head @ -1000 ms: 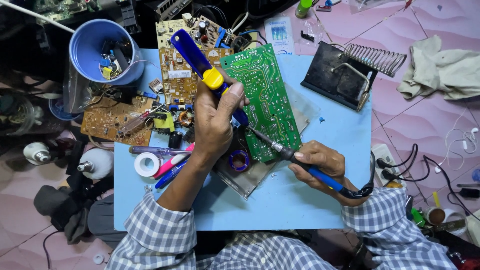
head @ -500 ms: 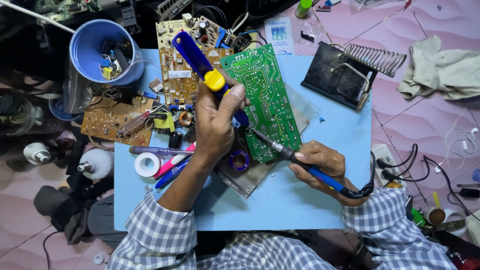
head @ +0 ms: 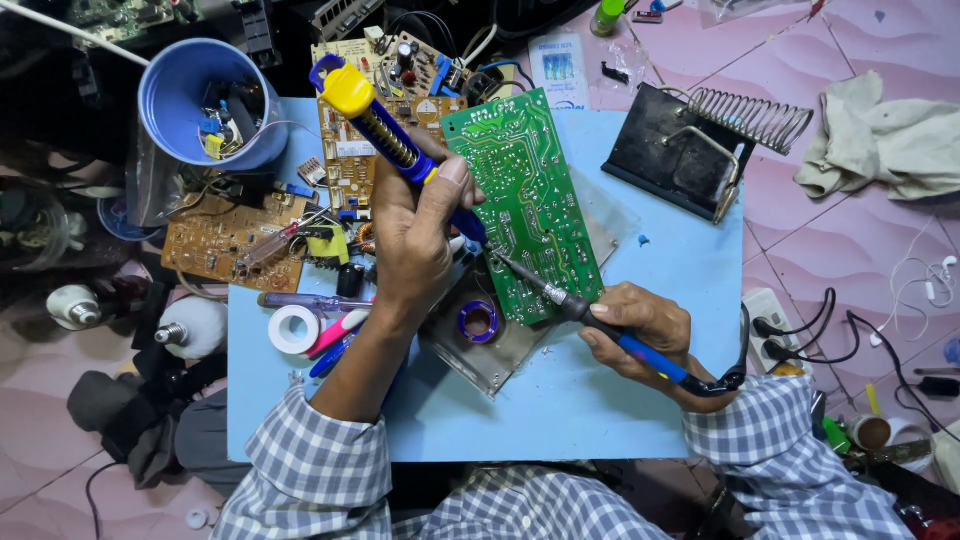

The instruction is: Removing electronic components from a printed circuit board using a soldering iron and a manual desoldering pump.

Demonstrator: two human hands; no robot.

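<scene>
Two hands worked over the green circuit board (head: 525, 205), which lay tilted on the light blue work board (head: 560, 410). Fingers of the left hand (head: 415, 240) were wrapped tight around the blue desoldering pump (head: 390, 140), thumb pressed to its barrel; since a moment earlier its yellow plunger end had swung up and left, steepening the pump over the joint. Right hand (head: 640, 325) fingers pinched the soldering iron (head: 590, 320), whose tip stayed touching the board's lower left. Beyond sat a brown circuit board (head: 225, 245), a blue cup (head: 195, 100) and the iron stand (head: 690, 150).
</scene>
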